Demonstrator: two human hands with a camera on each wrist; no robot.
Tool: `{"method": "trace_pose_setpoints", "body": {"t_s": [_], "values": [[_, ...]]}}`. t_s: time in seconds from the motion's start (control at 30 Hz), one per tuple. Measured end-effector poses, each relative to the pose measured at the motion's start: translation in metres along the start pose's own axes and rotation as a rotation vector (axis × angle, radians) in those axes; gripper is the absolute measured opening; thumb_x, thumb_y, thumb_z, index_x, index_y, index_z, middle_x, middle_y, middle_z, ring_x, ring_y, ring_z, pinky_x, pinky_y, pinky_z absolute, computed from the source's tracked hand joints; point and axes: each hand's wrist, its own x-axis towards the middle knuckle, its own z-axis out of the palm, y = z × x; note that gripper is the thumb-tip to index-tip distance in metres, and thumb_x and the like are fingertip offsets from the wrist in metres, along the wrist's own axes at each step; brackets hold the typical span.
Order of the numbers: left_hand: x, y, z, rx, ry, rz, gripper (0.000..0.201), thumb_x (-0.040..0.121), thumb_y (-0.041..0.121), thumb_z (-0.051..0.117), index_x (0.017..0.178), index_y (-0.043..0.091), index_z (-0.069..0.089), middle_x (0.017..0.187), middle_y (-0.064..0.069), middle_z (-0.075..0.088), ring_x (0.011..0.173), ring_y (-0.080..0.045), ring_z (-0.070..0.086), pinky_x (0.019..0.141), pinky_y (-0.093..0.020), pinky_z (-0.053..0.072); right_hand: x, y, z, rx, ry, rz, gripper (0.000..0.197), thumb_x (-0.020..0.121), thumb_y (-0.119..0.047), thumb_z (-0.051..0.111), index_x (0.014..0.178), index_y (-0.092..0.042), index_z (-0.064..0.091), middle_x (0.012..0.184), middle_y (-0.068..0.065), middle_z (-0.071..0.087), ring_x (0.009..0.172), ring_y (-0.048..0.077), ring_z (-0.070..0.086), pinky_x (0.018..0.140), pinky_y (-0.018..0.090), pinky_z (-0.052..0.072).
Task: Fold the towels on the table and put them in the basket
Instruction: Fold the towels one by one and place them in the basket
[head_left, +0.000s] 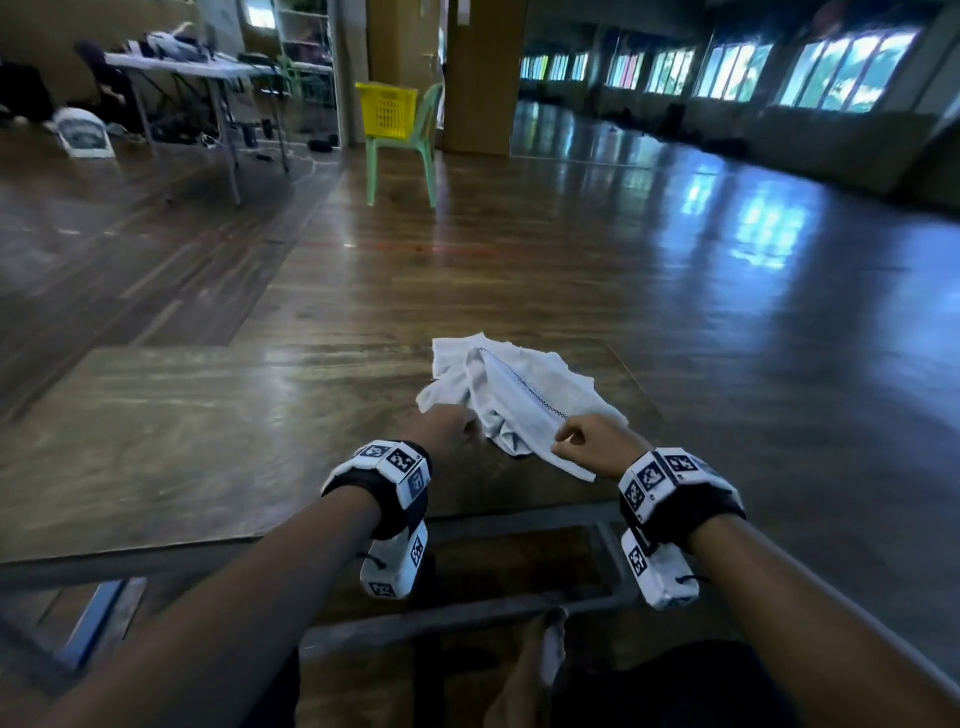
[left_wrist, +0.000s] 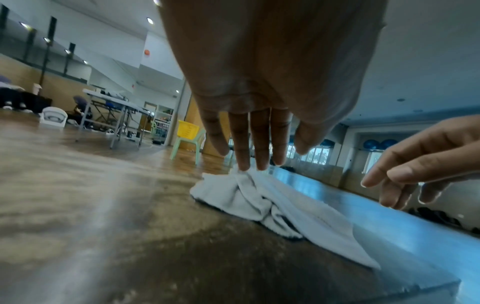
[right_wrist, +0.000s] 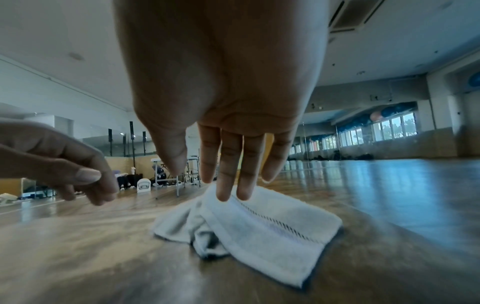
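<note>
Towel (head_left: 511, 395): white, crumpled, dotted stitch line along one band; lies on the wooden table (head_left: 182, 441).
Left hand (head_left: 449, 428): fingers extended, loose, holding nothing.
Right hand (head_left: 592, 441): fingers extended, holding nothing, over the towel's near edge.

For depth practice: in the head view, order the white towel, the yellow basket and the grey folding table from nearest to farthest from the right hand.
1. White towel, at the right hand.
2. Yellow basket, on the green chair far ahead.
3. Grey folding table, far left; roughly as far as the basket, so too close to call.
</note>
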Motion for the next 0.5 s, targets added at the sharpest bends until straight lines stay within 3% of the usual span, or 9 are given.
{"method": "trace_pose_setpoints", "body": {"t_s": [0.1,0.2,0.27,0.4,0.5], "values": [[0.032,0.003,0.035,-0.032,-0.062,0.044,0.025,0.091,0.028,0.051,0.107,0.014,0.064,0.112,-0.007,0.062,0.102,-0.028,0.058,0.086,-0.039,0.048,0.020,0.025,0.025,-0.063,-0.027,0.042,0.030,0.086,-0.038,0.058,0.112,-0.022,0.063,0.113,0.001,0.065,0.109,0.019,0.059,0.093,0.033,0.045],[0.059,0.013,0.063,-0.028,-0.056,0.127,0.027,0.093,0.025,0.047,0.114,0.017,0.063,0.120,-0.005,0.060,0.111,-0.026,0.054,0.094,-0.040,0.042,0.035,0.042,0.044,-0.191,-0.003,0.076,0.041,0.091,-0.037,0.051,0.131,-0.026,0.048,0.132,0.001,0.054,0.124,0.021,0.047,0.100,0.038,0.036],[0.075,0.019,0.080,-0.017,-0.034,0.166,0.030,0.094,0.026,0.045,0.118,0.022,0.061,0.125,0.000,0.059,0.117,-0.022,0.050,0.099,-0.039,0.037,0.041,0.050,0.054,-0.296,-0.013,0.092,0.044,0.092,-0.036,0.048,0.134,-0.026,0.043,0.136,0.004,0.049,0.128,0.024,0.042,0.101,0.043,0.033],[0.097,0.030,0.104,0.093,0.012,0.212,0.026,0.091,0.026,0.045,0.113,0.021,0.058,0.121,0.002,0.059,0.117,-0.021,0.050,0.102,-0.041,0.027,0.045,0.062,0.065,-0.475,0.096,0.026,0.034,0.091,-0.033,0.048,0.122,-0.021,0.054,0.123,0.005,0.053,0.117,0.025,0.048,0.095,0.041,0.036],[0.100,0.036,0.112,0.207,-0.030,0.186,0.030,0.088,0.033,0.050,0.115,0.021,0.056,0.123,-0.001,0.053,0.121,-0.023,0.044,0.105,-0.044,0.023,0.043,0.063,0.065,-0.523,0.154,-0.052,0.024,0.090,-0.029,0.048,0.109,-0.019,0.059,0.110,0.003,0.061,0.105,0.024,0.055,0.091,0.038,0.034]]}}
